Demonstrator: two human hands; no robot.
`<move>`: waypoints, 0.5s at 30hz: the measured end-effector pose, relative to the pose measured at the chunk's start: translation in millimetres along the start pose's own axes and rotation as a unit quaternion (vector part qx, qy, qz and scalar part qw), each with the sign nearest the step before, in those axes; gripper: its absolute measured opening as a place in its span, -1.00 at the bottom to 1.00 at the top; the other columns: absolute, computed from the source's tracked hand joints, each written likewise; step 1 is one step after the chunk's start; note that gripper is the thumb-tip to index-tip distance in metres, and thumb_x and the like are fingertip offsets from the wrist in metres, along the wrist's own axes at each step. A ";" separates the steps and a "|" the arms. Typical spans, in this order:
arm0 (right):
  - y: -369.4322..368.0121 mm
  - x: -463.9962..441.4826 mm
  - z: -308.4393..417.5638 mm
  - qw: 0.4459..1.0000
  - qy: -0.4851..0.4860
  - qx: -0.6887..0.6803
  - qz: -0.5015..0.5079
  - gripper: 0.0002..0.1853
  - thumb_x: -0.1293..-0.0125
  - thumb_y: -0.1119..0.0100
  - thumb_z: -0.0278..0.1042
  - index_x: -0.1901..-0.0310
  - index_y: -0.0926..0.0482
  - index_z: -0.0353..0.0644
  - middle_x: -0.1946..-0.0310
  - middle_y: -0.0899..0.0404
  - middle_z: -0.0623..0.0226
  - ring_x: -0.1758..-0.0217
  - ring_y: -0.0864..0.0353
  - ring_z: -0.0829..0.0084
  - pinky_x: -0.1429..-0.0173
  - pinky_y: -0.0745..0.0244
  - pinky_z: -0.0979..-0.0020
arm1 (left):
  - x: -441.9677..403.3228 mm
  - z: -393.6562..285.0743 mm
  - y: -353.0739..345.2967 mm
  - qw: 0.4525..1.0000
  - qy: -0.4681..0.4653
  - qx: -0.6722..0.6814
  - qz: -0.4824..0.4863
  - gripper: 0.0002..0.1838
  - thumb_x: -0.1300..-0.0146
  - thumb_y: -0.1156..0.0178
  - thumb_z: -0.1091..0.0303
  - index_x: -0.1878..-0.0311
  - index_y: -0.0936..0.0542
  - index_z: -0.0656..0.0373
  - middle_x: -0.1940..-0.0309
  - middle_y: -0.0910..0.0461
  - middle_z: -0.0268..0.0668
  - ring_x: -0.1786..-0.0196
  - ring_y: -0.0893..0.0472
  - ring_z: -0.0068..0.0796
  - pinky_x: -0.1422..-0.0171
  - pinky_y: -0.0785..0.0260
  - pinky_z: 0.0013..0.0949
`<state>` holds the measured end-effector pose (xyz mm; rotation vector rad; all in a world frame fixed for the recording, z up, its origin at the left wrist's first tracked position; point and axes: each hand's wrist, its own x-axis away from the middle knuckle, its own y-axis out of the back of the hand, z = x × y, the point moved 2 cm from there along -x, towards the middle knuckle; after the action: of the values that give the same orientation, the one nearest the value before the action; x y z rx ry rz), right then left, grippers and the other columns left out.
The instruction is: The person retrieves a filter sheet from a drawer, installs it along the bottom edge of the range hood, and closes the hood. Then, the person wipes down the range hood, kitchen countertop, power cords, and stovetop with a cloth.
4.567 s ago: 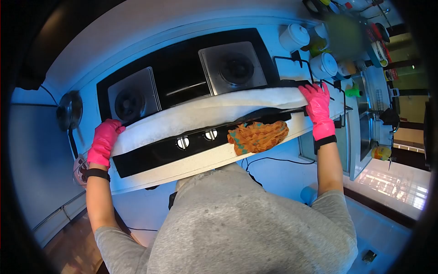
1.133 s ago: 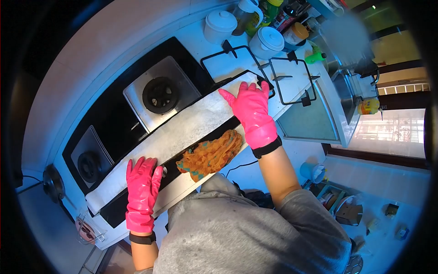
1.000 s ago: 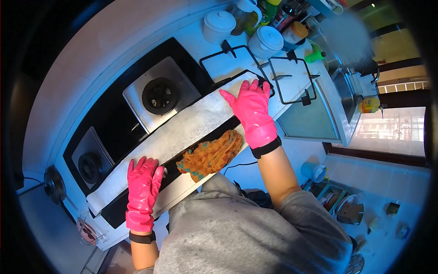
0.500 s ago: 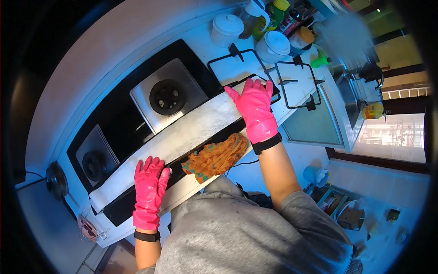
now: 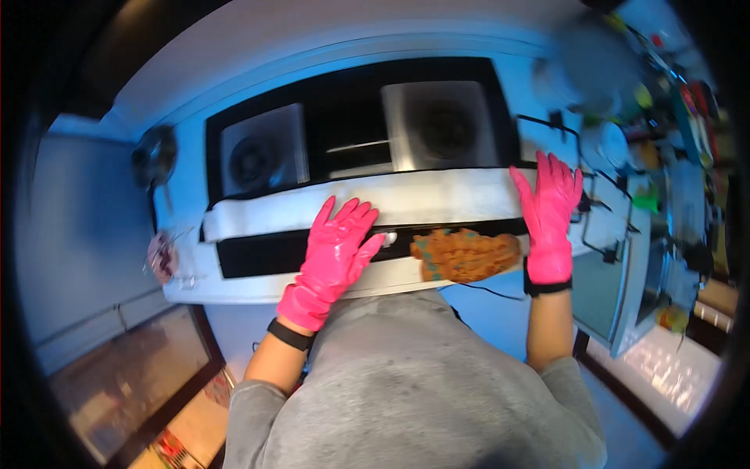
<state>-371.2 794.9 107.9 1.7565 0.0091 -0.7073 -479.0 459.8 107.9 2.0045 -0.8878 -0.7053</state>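
Note:
A long white padded strip (image 5: 437,197) lies across the front part of a black two-burner stove (image 5: 348,117). My left hand (image 5: 333,258), in a pink glove, has its fingers spread over the strip's lower edge, left of its middle, beside a white knob (image 5: 388,238). At the strip's right end is my right hand (image 5: 549,215), also pink-gloved, fingers apart and thumb near the strip; contact there is unclear. Between the hands, an orange cloth (image 5: 466,255) with teal patches rests crumpled on the stove's front edge.
Black pan supports (image 5: 600,205) lie on the counter to the right, near a blurred white lidded pot (image 5: 606,145) and a green object (image 5: 647,198). A pan (image 5: 154,156) stands at the far left, above a pink item (image 5: 162,258) in a wire holder.
The head view has swung round, so the stove now looks nearly level. My left hand has slid rightward along the strip toward its middle. My right hand stays near the right end.

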 end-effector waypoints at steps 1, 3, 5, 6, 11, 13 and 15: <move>12.0 -2.0 22.6 0.988 0.043 -0.143 0.042 -0.43 -0.17 -0.34 0.05 -0.07 -0.58 -0.23 0.03 -0.63 0.04 -0.08 -0.57 0.06 -0.43 -0.13 -0.07 | 7.9 5.0 6.8 0.999 0.017 -0.016 -0.040 -0.63 -0.28 -0.23 0.25 -0.09 -0.61 0.24 -0.08 -0.62 -0.05 -0.25 -0.52 0.00 -0.51 -0.09 0.10; 26.1 11.0 62.6 0.954 0.127 -0.231 0.140 -0.44 -0.14 -0.35 0.03 -0.03 -0.60 -0.26 0.01 -0.64 0.05 -0.09 -0.56 0.06 -0.47 -0.10 -0.06 | 23.6 15.9 22.0 0.987 0.081 -0.089 -0.104 -0.65 -0.28 -0.23 0.22 -0.04 -0.64 0.23 -0.02 -0.64 -0.05 -0.20 -0.56 0.01 -0.49 -0.06 0.11; 27.6 23.2 77.9 0.938 0.164 -0.233 0.196 -0.46 -0.13 -0.36 0.03 0.03 -0.64 -0.28 0.03 -0.65 0.05 -0.08 -0.57 0.08 -0.48 -0.09 -0.05 | 39.8 32.3 29.0 0.971 0.135 -0.141 -0.140 -0.64 -0.28 -0.23 0.19 -0.02 -0.64 0.23 0.00 -0.66 -0.05 -0.17 -0.58 0.00 -0.49 -0.05 0.12; 24.6 26.2 78.9 0.939 0.173 -0.219 0.199 -0.47 -0.12 -0.37 0.03 0.07 -0.66 -0.28 0.05 -0.65 0.04 -0.07 -0.58 0.09 -0.48 -0.09 -0.05 | 50.5 45.0 25.5 0.963 0.175 -0.171 -0.113 -0.62 -0.29 -0.23 0.14 -0.01 -0.65 0.24 0.03 -0.67 -0.06 -0.15 -0.59 -0.01 -0.49 -0.03 0.13; 44.5 -10.9 134.5 0.916 0.229 -0.269 0.191 -0.42 -0.13 -0.35 0.06 -0.01 -0.63 -0.29 -0.10 -0.56 -0.05 -0.20 -0.48 0.00 -0.47 -0.12 -0.05 | 63.3 63.7 21.5 0.965 0.199 -0.150 -0.082 -0.55 -0.28 -0.22 0.02 0.02 -0.67 0.25 0.07 -0.69 -0.08 -0.13 -0.61 -0.05 -0.51 0.02 0.14; 52.2 -13.2 179.9 0.877 0.267 -0.321 0.236 -0.34 -0.14 -0.33 0.10 -0.16 -0.55 -0.23 -0.22 -0.47 -0.06 -0.34 -0.34 -0.05 -0.48 -0.11 -0.04 | 63.7 66.5 40.3 0.956 0.198 -0.161 -0.146 -0.58 -0.28 -0.24 0.06 0.01 -0.67 0.23 0.04 -0.68 -0.08 -0.15 -0.59 -0.06 -0.51 0.01 0.14; 47.3 -13.7 216.2 0.832 0.338 -0.373 0.232 -0.32 -0.13 -0.33 0.13 -0.14 -0.56 -0.25 -0.21 -0.50 -0.01 -0.27 -0.42 -0.05 -0.47 -0.13 -0.04 | 62.9 85.0 59.6 0.924 0.204 -0.217 -0.238 -0.65 -0.24 -0.28 0.18 -0.01 -0.65 0.17 -0.07 -0.62 -0.09 -0.25 -0.51 -0.07 -0.49 -0.03 0.13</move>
<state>-463.0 594.0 126.9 1.0844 0.2955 0.2951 -523.5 346.9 104.7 1.8606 0.0182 -0.6368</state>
